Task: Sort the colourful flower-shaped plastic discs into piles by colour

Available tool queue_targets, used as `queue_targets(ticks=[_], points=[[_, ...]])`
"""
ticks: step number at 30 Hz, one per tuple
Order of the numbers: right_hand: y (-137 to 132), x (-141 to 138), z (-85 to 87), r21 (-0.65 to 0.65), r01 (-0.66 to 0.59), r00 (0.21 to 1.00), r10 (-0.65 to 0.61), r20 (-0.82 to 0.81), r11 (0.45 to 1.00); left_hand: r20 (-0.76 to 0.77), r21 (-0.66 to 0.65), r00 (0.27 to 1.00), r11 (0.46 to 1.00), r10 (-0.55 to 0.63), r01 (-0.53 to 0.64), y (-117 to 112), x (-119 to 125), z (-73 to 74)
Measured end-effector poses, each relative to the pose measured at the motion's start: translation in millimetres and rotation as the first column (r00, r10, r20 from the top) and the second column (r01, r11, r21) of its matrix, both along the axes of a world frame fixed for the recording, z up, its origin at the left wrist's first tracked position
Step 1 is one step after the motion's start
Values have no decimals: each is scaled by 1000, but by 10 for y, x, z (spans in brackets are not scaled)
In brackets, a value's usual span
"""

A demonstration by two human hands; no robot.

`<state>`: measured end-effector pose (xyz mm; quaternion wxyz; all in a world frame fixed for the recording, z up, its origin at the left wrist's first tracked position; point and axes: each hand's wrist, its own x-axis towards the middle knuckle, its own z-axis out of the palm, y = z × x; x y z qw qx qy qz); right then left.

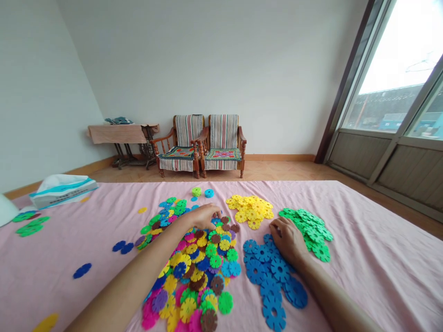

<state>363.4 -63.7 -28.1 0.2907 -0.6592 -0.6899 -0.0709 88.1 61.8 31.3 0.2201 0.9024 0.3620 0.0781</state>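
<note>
My left hand [206, 216] reaches over the far part of a heap of mixed-colour notched plastic discs [197, 263]. Its fingers bend downward, with the thumb apart from them; I see no disc held. My right hand [288, 237] is at the right edge of a pile of large blue notched discs [265, 267]. Its fingers are curled in, and whatever they hold is hidden beneath them. Beyond it lies a pile of yellow discs [251, 208]. To its right is a pile of green discs [308, 228].
A pink cloth [367, 258] covers the table. Dark blue discs [82, 270] and green discs [32, 227] lie loose at left, near a tissue pack [64, 189]. Small light green [196, 192] and blue stacks [209, 193] stand at the far edge. Two wooden armchairs [223, 138] stand beyond.
</note>
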Motion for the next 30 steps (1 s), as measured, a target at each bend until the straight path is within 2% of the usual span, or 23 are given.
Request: queue_targets(ticks=[6,10,14,16,18,21,23,25,27,30], points=[[-6,-1,-1,2,0,1000,0,-11,1000,25,-43,998,997,59,-58,22,-62,20],[1,-6,5,16,-7,1000,7,-11,1000,104,-84,990,993,97,-89,18,-132,104],[5,-7,8,23,3,1000,-3,-2,1000,217,-172,972,984,86,-49,-141,17,199],[6,-2,3,24,10,1000,-10,-4,1000,312,-324,949,944,46,61,-288,189,189],[7,6,-6,28,4,1000,-4,-5,1000,376,-402,927,903,13,150,-449,383,146],[6,19,-18,29,-13,1000,13,-9,1000,390,-517,921,826,-6,225,-632,603,93],[3,23,-19,22,-16,1000,16,-17,1000,397,-556,918,795,-2,243,-661,637,105],[-2,21,-15,15,-15,1000,15,-23,1000,416,-531,909,818,23,222,-600,556,147],[-4,18,-10,8,-14,1000,14,-22,1000,412,-466,909,871,59,154,-474,376,191],[1,15,-10,8,-12,1000,12,-8,1000,306,-296,948,955,82,14,-278,18,211]])
